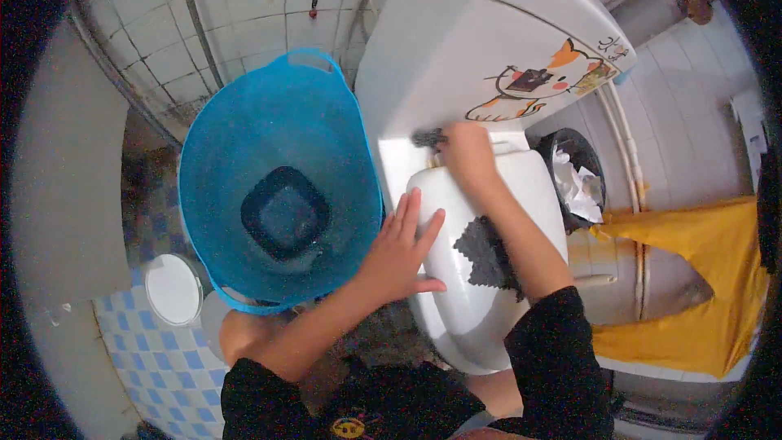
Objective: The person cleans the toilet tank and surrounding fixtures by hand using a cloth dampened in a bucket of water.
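Observation:
My right hand (pixel 470 149) is closed on a small dark grey cloth (pixel 427 138), pressed to the white ledge between the toilet tank (pixel 432 57) and the lid. Its fingertips are partly hidden. My left hand (pixel 399 254) rests with spread fingers against the left edge of the closed white toilet lid (pixel 456 310), holding nothing. A second dark grey cloth with zigzag edges (pixel 486 257) lies flat on the lid, partly behind my right forearm. The tank carries an orange and white cat sticker (pixel 521 90).
A large blue tub (pixel 199 195) with a dark square shape in its bottom stands left of the toilet. Beside it is a white-lidded bucket (pixel 173 289). A black-lined bin (pixel 562 143) with paper sits at right, near a hanging yellow cloth (pixel 717 277). Tiled walls enclose the space.

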### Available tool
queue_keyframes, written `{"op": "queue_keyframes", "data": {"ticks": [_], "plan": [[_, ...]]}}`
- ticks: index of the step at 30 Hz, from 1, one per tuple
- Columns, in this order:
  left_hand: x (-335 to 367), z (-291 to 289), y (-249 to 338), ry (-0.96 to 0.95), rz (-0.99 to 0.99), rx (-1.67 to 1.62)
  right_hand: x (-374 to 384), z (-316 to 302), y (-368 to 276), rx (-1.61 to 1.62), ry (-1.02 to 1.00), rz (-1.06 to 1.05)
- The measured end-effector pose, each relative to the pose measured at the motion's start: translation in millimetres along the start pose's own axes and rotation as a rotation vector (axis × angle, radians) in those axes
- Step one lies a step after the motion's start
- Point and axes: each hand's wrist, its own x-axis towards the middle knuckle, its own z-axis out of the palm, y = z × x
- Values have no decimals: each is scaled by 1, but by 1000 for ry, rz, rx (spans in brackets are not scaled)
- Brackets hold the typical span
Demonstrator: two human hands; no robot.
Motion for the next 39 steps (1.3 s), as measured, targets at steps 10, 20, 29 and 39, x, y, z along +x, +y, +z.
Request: {"op": "queue_keyframes", "data": {"ticks": [10,20,29,39], "plan": [[2,-3,-5,-68,-43,48,5,4,-16,-42,-27,1],[0,-8,-1,-53,-21,15,0,11,140,-221,69,329],[1,0,-1,23,20,18,5,1,6,35,-23,93],[4,-4,-2,-80,-36,29,7,7,11,-8,-27,100]]}}
